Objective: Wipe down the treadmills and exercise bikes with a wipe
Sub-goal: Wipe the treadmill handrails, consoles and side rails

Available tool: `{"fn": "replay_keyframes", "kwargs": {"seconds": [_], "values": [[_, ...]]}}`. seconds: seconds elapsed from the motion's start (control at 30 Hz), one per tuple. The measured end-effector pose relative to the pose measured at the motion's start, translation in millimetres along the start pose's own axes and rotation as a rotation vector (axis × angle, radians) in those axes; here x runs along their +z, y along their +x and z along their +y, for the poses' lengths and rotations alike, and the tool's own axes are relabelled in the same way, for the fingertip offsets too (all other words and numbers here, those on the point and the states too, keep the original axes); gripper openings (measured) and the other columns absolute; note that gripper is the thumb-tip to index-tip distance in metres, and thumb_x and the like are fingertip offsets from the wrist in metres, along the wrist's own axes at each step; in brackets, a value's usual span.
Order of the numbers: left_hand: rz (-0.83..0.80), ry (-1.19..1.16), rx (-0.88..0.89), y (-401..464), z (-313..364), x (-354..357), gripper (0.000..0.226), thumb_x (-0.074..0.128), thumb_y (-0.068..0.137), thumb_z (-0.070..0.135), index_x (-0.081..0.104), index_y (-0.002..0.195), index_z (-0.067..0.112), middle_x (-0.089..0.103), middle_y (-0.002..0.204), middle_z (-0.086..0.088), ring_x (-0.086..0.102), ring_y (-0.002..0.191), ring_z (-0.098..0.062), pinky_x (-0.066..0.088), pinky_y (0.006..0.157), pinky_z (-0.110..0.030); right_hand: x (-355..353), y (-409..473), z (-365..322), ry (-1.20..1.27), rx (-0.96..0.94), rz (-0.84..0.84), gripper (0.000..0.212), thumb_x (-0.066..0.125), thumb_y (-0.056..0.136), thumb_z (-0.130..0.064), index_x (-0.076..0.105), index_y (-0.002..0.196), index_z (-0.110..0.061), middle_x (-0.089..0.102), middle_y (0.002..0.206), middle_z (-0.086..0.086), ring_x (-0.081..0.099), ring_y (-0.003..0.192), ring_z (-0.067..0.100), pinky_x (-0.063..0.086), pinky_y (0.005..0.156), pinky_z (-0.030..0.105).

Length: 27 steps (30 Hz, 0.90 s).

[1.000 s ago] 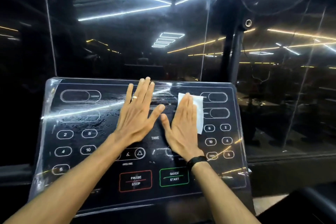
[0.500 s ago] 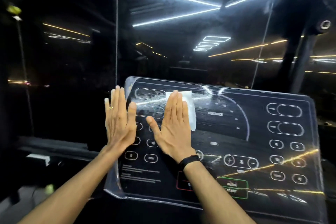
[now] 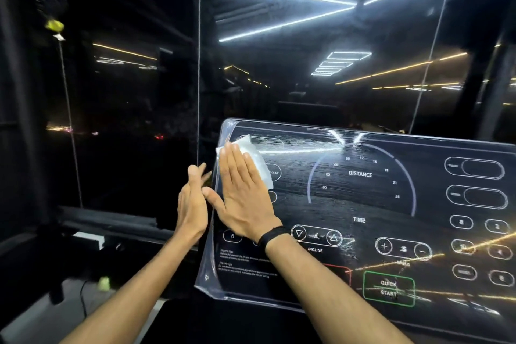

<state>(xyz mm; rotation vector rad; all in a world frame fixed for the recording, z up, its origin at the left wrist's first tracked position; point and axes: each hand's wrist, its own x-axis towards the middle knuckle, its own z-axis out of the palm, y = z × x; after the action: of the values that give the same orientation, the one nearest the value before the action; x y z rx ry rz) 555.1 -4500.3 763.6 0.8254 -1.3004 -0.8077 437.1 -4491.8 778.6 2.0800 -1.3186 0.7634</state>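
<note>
The treadmill's black glossy console [image 3: 360, 204] fills the lower right of the head view, with white outlined buttons, a DISTANCE dial and a green QUICK START button. A white wipe [image 3: 258, 160] lies flat on the console's upper left corner. My right hand [image 3: 243, 198], fingers straight, presses the wipe against the panel; a black band sits on that wrist. My left hand [image 3: 192, 201] is off the console's left edge, turned edge-on with straight fingers, holding nothing. Damp streaks show across the top of the panel.
Dark glass panes [image 3: 279, 64] stand behind the console and reflect ceiling light strips. A dark frame rail [image 3: 111, 222] runs low on the left, with a pale floor [image 3: 42, 313] and a cable below it. A yellow tag [image 3: 54, 26] hangs at upper left.
My right hand has slid the wipe leftward from the console's middle to its upper left corner. My left hand has gone off the panel's left edge. The view has swung left.
</note>
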Motion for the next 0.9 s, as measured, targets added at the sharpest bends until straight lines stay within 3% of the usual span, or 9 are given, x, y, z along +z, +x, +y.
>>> {"fn": "replay_keyframes", "kwargs": {"seconds": [0.07, 0.23, 0.3, 0.37, 0.47, 0.53, 0.73, 0.83, 0.9], "values": [[-0.008, -0.07, -0.03, -1.0, -0.6, 1.3, 0.088, 0.014, 0.093, 0.075, 0.052, 0.142, 0.014, 0.058, 0.14, -0.01, 0.053, 0.127, -0.009, 0.037, 0.109, -0.025, 3.5, -4.1, -3.1, -0.009, -0.059, -0.03, 0.08, 0.007, 0.101, -0.056, 0.005, 0.158, 0.0, -0.002, 0.167, 0.015, -0.011, 0.154, 0.021, 0.003, 0.126, 0.043], [0.007, -0.128, -0.04, -7.9, -2.9, 3.2, 0.086, 0.021, 0.087, 0.081, 0.066, 0.126, 0.019, 0.068, 0.127, -0.004, 0.06, 0.122, -0.011, 0.04, 0.111, -0.033, 7.4, -29.2, -8.7, -0.068, -0.137, -0.094, 0.071, 0.01, 0.103, -0.045, 0.003, 0.158, -0.002, -0.003, 0.167, 0.013, -0.013, 0.154, 0.02, 0.003, 0.125, 0.041], [0.116, 0.067, 0.017, -14.7, -0.8, 8.3, 0.088, 0.016, 0.084, 0.077, 0.059, 0.137, 0.02, 0.06, 0.139, -0.002, 0.051, 0.133, -0.015, 0.031, 0.113, -0.028, 7.6, -47.5, -7.0, -0.08, -0.163, -0.11, 0.069, 0.017, 0.104, -0.043, 0.003, 0.159, -0.003, -0.003, 0.167, 0.012, -0.013, 0.154, 0.02, 0.003, 0.125, 0.041], [0.188, 0.341, 0.198, -24.1, 3.4, 16.1, 0.081, 0.014, 0.09, 0.062, 0.039, 0.151, 0.015, 0.038, 0.157, -0.005, 0.03, 0.147, -0.017, 0.015, 0.121, -0.032, 5.6, -63.9, -2.5, -0.067, -0.149, -0.119, 0.07, 0.024, 0.104, -0.041, 0.003, 0.159, -0.004, -0.004, 0.168, 0.011, -0.012, 0.154, 0.019, 0.004, 0.125, 0.041], [0.123, 0.623, 0.575, -32.3, 5.6, 30.8, 0.067, 0.021, 0.1, 0.04, 0.02, 0.156, 0.004, 0.012, 0.165, -0.012, 0.007, 0.154, -0.022, -0.002, 0.124, -0.047, -3.7, -79.8, 8.2, -0.095, -0.106, -0.118, 0.071, 0.026, 0.1, -0.037, 0.002, 0.159, -0.005, -0.006, 0.167, 0.01, -0.012, 0.154, 0.02, 0.002, 0.126, 0.04], [0.07, 0.695, 0.681, -35.7, 8.3, 43.2, 0.066, 0.023, 0.101, 0.035, 0.017, 0.156, 0.001, 0.008, 0.165, -0.016, 0.005, 0.154, -0.026, -0.003, 0.123, -0.053, -12.6, -87.5, 17.0, -0.133, -0.076, -0.122, 0.072, 0.025, 0.099, -0.037, 0.001, 0.159, -0.005, -0.006, 0.167, 0.012, -0.012, 0.154, 0.022, -0.002, 0.126, 0.039], [-0.062, 0.748, 0.749, -53.6, 18.2, 90.5, 0.071, 0.014, 0.102, 0.045, 0.012, 0.156, 0.0, 0.003, 0.166, -0.015, 0.003, 0.154, -0.029, -0.003, 0.121, -0.061, -36.8, -110.4, 51.7, -0.138, 0.008, -0.132, 0.074, 0.029, 0.096, -0.033, 0.001, 0.158, -0.003, -0.004, 0.167, 0.012, -0.012, 0.154, 0.022, 0.004, 0.126, 0.04], [-0.119, 0.809, 0.776, -60.7, 18.4, 111.1, 0.076, 0.015, 0.101, 0.051, 0.01, 0.156, 0.0, 0.0, 0.166, -0.015, 0.002, 0.154, -0.029, -0.006, 0.121, -0.058, -49.9, -123.4, 70.3, -0.128, 0.067, -0.1, 0.07, 0.024, 0.1, -0.033, 0.0, 0.158, -0.003, -0.005, 0.168, 0.011, -0.01, 0.154, 0.02, 0.005, 0.126, 0.04], [-0.171, 0.86, 0.803, -65.8, 19.1, 124.5, 0.08, 0.018, 0.098, 0.055, 0.009, 0.157, 0.001, -0.002, 0.166, -0.015, 0.001, 0.154, -0.028, -0.009, 0.122, -0.054, -59.0, -133.9, 85.1, -0.134, 0.113, -0.077, 0.072, 0.032, 0.102, -0.033, -0.002, 0.158, -0.003, -0.008, 0.168, 0.01, -0.01, 0.154, 0.019, 0.004, 0.126, 0.039]]}}
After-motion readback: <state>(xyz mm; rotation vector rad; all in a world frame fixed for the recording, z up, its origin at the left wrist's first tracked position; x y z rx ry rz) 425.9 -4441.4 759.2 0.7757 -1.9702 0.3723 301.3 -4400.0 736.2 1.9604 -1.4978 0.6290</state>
